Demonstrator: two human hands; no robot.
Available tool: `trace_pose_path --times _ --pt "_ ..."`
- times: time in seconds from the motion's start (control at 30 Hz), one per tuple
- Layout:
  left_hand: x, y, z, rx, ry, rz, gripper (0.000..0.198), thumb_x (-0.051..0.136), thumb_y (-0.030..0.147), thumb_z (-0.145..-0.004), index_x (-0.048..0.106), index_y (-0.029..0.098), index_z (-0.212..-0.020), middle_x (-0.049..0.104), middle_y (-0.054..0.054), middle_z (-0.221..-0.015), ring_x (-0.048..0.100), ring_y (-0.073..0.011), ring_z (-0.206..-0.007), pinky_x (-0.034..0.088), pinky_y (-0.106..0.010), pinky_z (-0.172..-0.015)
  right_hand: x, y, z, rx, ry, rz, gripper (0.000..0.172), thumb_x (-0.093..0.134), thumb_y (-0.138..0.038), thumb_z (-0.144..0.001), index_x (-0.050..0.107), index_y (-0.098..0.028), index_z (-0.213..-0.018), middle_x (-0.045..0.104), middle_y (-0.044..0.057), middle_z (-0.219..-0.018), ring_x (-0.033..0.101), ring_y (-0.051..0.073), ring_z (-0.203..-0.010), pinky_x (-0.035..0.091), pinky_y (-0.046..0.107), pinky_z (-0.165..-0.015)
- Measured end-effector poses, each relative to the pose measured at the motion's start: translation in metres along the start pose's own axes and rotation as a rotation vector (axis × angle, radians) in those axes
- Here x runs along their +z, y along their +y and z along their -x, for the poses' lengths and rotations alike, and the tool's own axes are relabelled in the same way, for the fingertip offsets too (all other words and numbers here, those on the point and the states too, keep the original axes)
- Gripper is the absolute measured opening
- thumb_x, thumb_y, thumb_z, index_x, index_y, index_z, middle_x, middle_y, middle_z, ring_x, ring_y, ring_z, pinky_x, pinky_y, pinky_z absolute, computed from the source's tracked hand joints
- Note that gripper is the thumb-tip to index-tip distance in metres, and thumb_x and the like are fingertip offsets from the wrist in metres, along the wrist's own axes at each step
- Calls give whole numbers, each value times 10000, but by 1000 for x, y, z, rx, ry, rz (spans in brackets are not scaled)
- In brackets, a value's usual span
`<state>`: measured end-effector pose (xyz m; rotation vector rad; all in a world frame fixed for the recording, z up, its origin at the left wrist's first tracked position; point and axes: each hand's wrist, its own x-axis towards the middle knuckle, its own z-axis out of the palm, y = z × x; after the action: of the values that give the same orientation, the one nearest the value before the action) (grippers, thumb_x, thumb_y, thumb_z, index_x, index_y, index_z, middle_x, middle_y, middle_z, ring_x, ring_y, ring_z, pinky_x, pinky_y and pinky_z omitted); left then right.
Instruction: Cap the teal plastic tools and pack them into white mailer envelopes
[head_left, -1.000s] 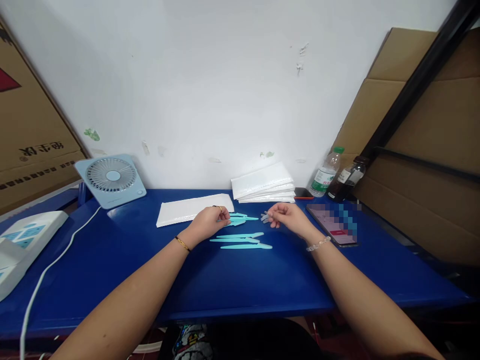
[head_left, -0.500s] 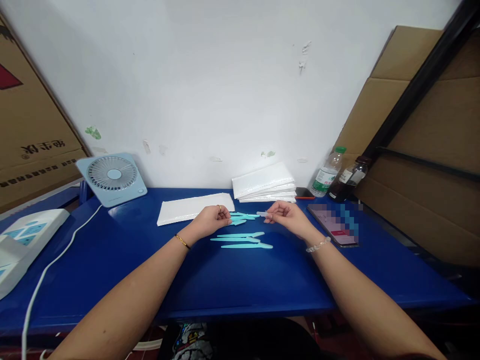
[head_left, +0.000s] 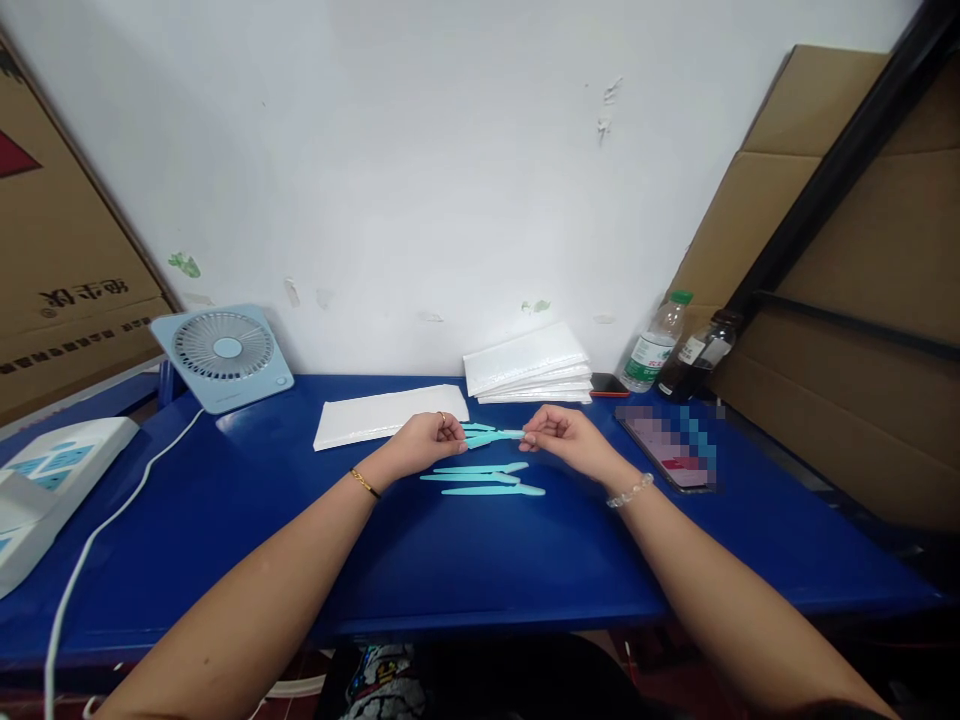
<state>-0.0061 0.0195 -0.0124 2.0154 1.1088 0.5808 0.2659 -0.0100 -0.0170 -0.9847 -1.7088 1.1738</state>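
Observation:
Several light-blue eyebrow razors [head_left: 484,437] are bunched in my left hand [head_left: 435,438], whose fingers pinch them at one end. My right hand [head_left: 551,437] pinches the far end of one of these razors, where a small translucent cap [head_left: 514,434] shows at the fingertips. Whether the cap is fully seated cannot be made out. Three more eyebrow razors [head_left: 487,480] lie side by side on the blue table [head_left: 480,570], just below my hands.
Behind my left hand lies a white padded envelope [head_left: 375,415], with a stack of such envelopes [head_left: 529,365] against the wall. A fan [head_left: 225,350] and power strip [head_left: 60,490] stand left. Two bottles [head_left: 652,345] and a phone [head_left: 664,450] are at right.
My right hand has shifted slightly left and down, bringing the translucent cap from beside the held razors onto the end of one. My left hand has barely moved.

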Motion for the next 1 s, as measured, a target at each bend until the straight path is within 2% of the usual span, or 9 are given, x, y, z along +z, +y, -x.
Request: trace_pose_path --times 0.2,0.27,0.37,0.4,0.47,0.57,0.63,0.77,1.0 --pt "3 5 5 48 -118 -91 342 633 512 -714 650 186 -814 653 -19 -748 590 -153 -682 448 -247 -621 -8 -2 4 64 -191 133 313 689 -426 -748 625 -158 -897 708 58 -743 679 182 -720 529 312 -683" --pt "2 4 5 64 -103 -186 338 624 514 -726 659 198 -844 658 -23 -778 597 -163 -700 444 -249 -618 -18 1 3 52 -120 285 277 655 -405 -775 648 -166 -914 699 48 -744 656 167 -657 511 292 -636" --pt "-2 -1 4 108 42 -459 270 620 444 -745 665 211 -872 664 -40 -876 604 -192 -785 436 -269 -672 -35 9 1 -20 110 607 162 592 -312 -806 674 -185 -863 670 32 -734 596 149 -608 458 274 -590" --pt "-3 -3 3 126 75 -547 239 616 411 -753 667 212 -876 665 -44 -903 603 -200 -809 429 -275 -694 -39 12 -1 -41 140 698 134 593 -280 -794 678 -189 -842 662 32 -743 580 150 -618 444 273 -594" --pt "-4 -5 2 144 83 -664 193 596 360 -773 667 213 -875 670 -48 -912 603 -202 -815 414 -278 -709 -44 18 -2 -70 117 806 109 616 -247 -762 684 -194 -829 650 36 -788 566 153 -656 433 273 -618" --pt "-4 -4 2 136 55 -734 151 560 320 -805 659 209 -835 676 -41 -841 602 -189 -750 391 -271 -674 -43 25 -5 -94 11 824 118 629 -254 -758 686 -204 -849 628 41 -874 568 150 -700 434 265 -643" --pt "-2 -2 2 146 49 -764 152 531 295 -824 651 206 -796 673 -37 -793 593 -181 -701 377 -271 -657 -37 26 -6 -110 -30 845 97 609 -245 -778 679 -201 -827 611 39 -860 564 145 -700 429 259 -642" --pt "-1 0 4 179 67 -821 250 432 249 -868 631 193 -729 651 -43 -720 560 -163 -611 354 -274 -633 -24 21 -6 -145 -40 898 82 564 -200 -793 633 -183 -752 592 32 -791 541 134 -656 408 253 -618" --pt "4 6 4 228 61 -674 283 421 292 -887 610 188 -704 648 -46 -741 563 -163 -640 343 -269 -607 -2 3 -3 -99 -48 672 169 498 -321 -871 612 -197 -858 602 -1 -689 504 126 -584 375 239 -540"
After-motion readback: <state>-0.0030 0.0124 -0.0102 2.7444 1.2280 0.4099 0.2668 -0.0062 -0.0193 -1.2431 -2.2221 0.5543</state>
